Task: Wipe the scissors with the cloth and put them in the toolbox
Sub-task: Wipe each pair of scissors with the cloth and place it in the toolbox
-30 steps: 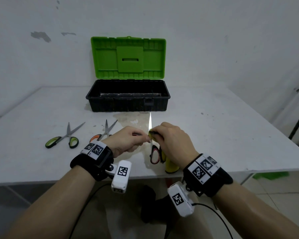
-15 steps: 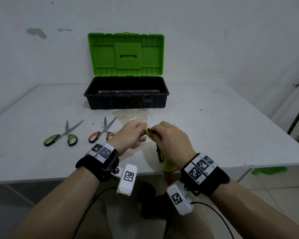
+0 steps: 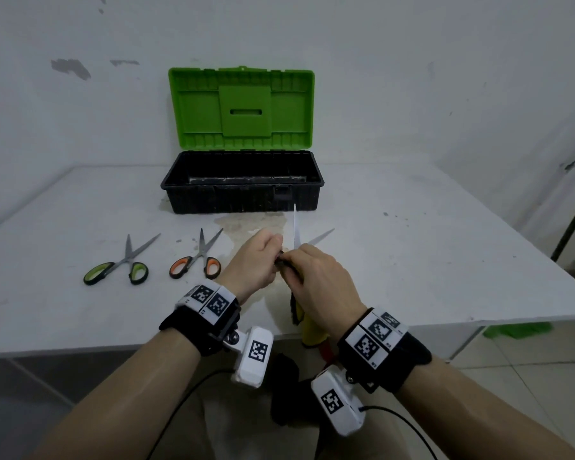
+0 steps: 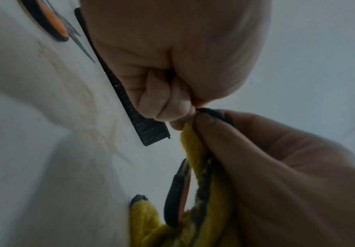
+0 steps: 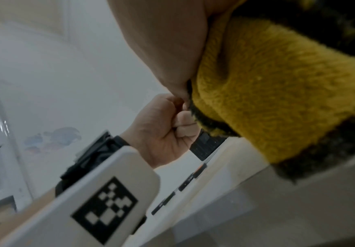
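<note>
Both hands meet above the table's front middle. My left hand (image 3: 273,254) pinches the red-handled scissors (image 3: 294,227) near the base of the blades. My right hand (image 3: 301,265) grips the yellow cloth (image 3: 307,330) wrapped round the same scissors. Two blades stick out above the hands, spread apart, one straight up and one to the right. The left wrist view shows the left fingertips (image 4: 180,120) against the cloth (image 4: 193,150), with a scissors handle (image 4: 176,192) hanging below. In the right wrist view the cloth (image 5: 278,83) fills the upper right. The toolbox (image 3: 243,197) stands open behind.
Green-handled scissors (image 3: 123,263) and orange-handled scissors (image 3: 200,257) lie on the white table (image 3: 412,260), left of my hands. The toolbox's green lid (image 3: 243,104) leans against the wall. A yellowish stain marks the table in front of the box.
A second ago one blade pointed straight up; now two blades show, spread apart above the hands. The hands have stayed together and shifted slightly away from me.
</note>
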Demonstrator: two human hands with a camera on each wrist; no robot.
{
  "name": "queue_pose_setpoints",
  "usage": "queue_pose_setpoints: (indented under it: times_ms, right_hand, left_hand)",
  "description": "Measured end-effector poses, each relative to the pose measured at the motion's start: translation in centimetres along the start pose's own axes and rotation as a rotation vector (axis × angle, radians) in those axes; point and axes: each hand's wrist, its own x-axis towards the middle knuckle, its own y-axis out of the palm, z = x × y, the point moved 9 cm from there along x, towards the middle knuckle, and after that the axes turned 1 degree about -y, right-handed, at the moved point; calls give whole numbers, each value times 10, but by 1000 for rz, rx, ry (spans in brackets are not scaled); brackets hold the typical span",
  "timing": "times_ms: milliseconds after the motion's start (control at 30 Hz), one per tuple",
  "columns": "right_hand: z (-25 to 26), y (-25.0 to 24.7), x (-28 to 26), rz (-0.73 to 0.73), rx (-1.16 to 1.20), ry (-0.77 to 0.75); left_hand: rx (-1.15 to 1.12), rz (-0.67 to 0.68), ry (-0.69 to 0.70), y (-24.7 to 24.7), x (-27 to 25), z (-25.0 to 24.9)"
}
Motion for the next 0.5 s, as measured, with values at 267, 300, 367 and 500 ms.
queue_pose_setpoints:
  times_ms: [267,300,367,500]
  right_hand:
    - [-46,-38,12,-133,-32,161]
    - [-45,-40,13,-141,-9,138]
    - [-34,-37,13,-108,4,74]
    - [-20,-24,11,-47,-31,13]
  left_hand:
    - [-74,17,-37,-5,-3,4]
    - [-67,15,-33,-7,-3,5]
    - [-49,32,-8,-6,-1,5]
    - [-62,87,38,2,0,-1]
